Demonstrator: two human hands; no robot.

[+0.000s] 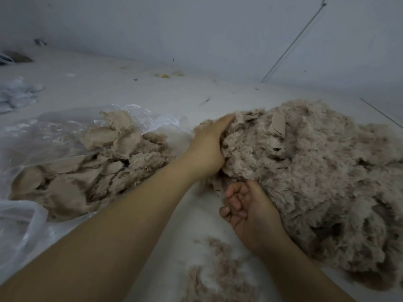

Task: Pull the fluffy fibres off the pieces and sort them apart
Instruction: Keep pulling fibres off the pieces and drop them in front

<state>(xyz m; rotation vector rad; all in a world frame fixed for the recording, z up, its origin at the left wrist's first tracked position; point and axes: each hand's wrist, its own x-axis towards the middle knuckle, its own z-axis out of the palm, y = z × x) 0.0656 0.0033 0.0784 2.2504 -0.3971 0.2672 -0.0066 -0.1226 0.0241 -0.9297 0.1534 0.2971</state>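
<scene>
Digging left hand fingers into fluffy pile.

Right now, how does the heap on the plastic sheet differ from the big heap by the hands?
The left heap lies on a clear plastic sheet and shows many flat, smooth-faced pieces; the right heap lies on the bare white surface and looks mostly fluffy. The right heap is larger. The left hand grips only the right heap. Both are beige.
</scene>
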